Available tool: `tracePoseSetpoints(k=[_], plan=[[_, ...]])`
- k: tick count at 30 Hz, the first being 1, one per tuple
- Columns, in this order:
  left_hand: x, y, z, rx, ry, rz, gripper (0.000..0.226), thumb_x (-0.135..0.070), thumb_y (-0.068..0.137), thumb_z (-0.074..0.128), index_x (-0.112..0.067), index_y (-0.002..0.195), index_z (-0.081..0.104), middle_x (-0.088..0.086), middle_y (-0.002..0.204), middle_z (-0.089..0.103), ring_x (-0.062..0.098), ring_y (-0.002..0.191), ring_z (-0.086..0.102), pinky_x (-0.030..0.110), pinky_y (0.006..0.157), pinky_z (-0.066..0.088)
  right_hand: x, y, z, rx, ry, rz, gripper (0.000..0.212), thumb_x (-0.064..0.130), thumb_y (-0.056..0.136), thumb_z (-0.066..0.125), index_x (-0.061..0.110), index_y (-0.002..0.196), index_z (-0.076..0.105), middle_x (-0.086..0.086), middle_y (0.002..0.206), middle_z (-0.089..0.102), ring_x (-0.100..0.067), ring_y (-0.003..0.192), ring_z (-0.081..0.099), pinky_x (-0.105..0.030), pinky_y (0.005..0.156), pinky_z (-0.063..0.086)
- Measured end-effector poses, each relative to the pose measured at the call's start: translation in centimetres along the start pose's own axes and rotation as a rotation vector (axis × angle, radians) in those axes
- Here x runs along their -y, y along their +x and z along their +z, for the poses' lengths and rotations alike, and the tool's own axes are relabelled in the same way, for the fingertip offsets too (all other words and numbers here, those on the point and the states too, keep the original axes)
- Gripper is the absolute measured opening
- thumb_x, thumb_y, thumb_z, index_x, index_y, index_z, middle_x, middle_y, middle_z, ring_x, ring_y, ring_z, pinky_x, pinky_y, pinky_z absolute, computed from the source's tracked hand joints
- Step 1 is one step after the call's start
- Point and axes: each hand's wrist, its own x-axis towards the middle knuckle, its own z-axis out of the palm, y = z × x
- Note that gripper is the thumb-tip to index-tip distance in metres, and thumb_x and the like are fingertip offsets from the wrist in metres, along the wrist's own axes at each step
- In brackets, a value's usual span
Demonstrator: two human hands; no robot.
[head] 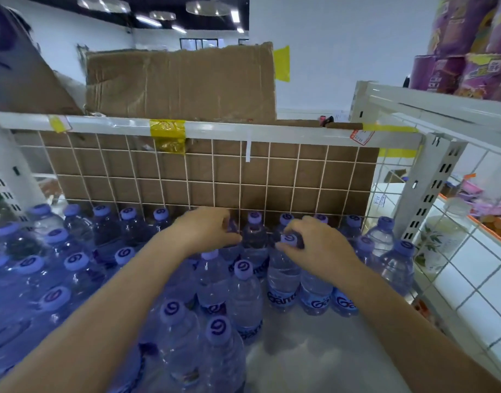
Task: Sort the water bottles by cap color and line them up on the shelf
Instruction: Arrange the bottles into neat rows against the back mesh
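Several clear water bottles with purple caps stand on the white shelf (323,350), crowded at the left and along the back. My left hand (206,229) curls over the top of a bottle in the back rows; that bottle's cap is hidden under the hand. My right hand (314,245) grips the neck of a bottle (283,275) whose purple cap (289,239) shows between thumb and fingers. Another bottle (255,236) stands between the two hands.
A wire grid backed with brown cardboard (215,174) closes the shelf's rear. A wire side panel (464,268) and slotted upright (430,191) bound the right. A cardboard box (181,83) sits on top. Purple packages (470,46) are stacked upper right.
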Motion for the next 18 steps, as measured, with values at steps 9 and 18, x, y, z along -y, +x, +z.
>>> tracePoseSetpoints(k=[9, 18], plan=[[1.9, -0.4, 2.2, 0.223, 0.223, 0.070, 0.033, -0.021, 0.086, 0.061, -0.018, 0.118, 0.053, 0.007, 0.118, 0.058, 0.026, 0.107, 0.056, 0.034, 0.078, 0.043, 5.6, 1.4, 3.7, 0.343, -0.064, -0.238, 0.026, 0.042, 0.090, 0.061, 0.034, 0.113, 0.054, -0.002, 0.106, 0.064, -0.024, 0.094, 0.061, -0.032, 0.059, 0.039], [3.4, 1.4, 2.6, 0.210, 0.018, 0.173, 0.014, -0.022, 0.089, 0.052, -0.012, 0.099, 0.052, 0.009, 0.101, 0.056, 0.029, 0.094, 0.058, 0.034, 0.070, 0.043, 5.4, 3.2, 2.8, 0.167, -0.182, -0.143, 0.017, 0.044, 0.088, 0.055, 0.029, 0.089, 0.048, 0.001, 0.080, 0.049, -0.024, 0.090, 0.056, -0.032, 0.058, 0.030]])
